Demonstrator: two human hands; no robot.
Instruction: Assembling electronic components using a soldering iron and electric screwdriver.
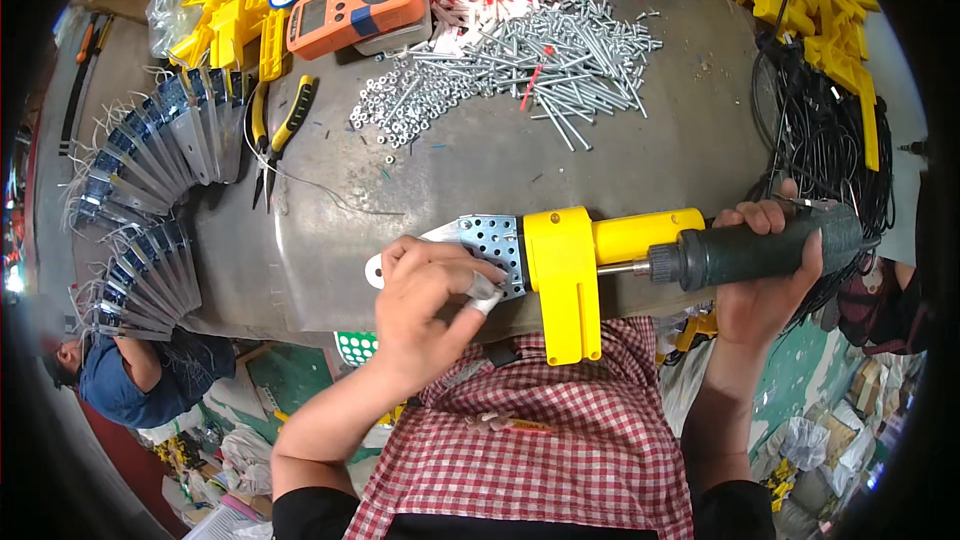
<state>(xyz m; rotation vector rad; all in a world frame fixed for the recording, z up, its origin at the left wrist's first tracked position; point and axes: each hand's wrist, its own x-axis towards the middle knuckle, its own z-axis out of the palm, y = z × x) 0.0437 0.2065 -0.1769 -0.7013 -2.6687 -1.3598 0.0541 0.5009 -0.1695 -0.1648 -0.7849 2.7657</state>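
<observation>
My right hand (752, 305) is wrapped round a dark green electric screwdriver (735, 252), lying level with its shaft (625, 268) pointing left. The shaft's tip reaches the side of a yellow plastic housing (562, 285) with a tubular yellow handle. On the housing's left side sits a perforated metal plate (497, 238), with a pale rounded piece sticking out past it. My left hand (425, 295) pinches the plate's lower edge beside the housing; white wrapping covers some fingertips. Anything small under those fingertips is hidden.
Loose screws (570, 50) and nuts (405, 100) lie heaped at the back. Yellow-handled pliers (278, 130) rest left of them, near an orange multimeter (355, 10). Fanned metal-and-plastic assemblies (165, 150) line the left; black cables (825, 130) pile at right. A person (150, 380) sits lower left.
</observation>
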